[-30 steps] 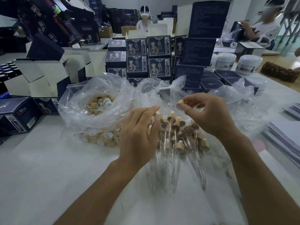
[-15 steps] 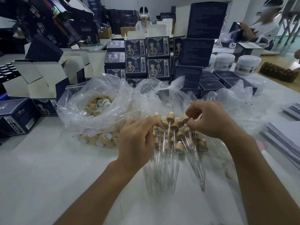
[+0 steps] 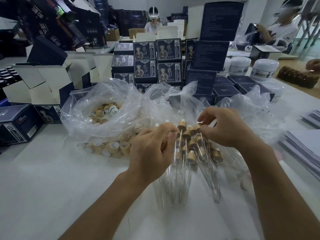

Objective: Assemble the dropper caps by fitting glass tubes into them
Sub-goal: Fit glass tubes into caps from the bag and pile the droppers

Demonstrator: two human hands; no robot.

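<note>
Partly done: about a dozen finished droppers (image 3: pixel 187 146) heaped mid-surface, many loose caps (image 3: pixel 107 149) left bagged to the left, left hand (image 3: pixel 152 151) curled around glass tubes (image 3: pixel 174 153), right hand (image 3: pixel 226 129) pinching a cap (image 3: pixel 198 128).

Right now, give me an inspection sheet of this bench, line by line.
Surface: white table, bare patch in front.
Job's things: assembled droppers piled between the hands; loose wooden caps beside them; more caps in an open plastic bag.
Clutter: dark printed boxes stacked behind; white jars; paper stack at right.
Grips: left hand curled over the pile, contents hidden; right hand pinches a capped dropper.
Cables: nothing seen.
Surroundings: other workers seated at far tables.
</note>
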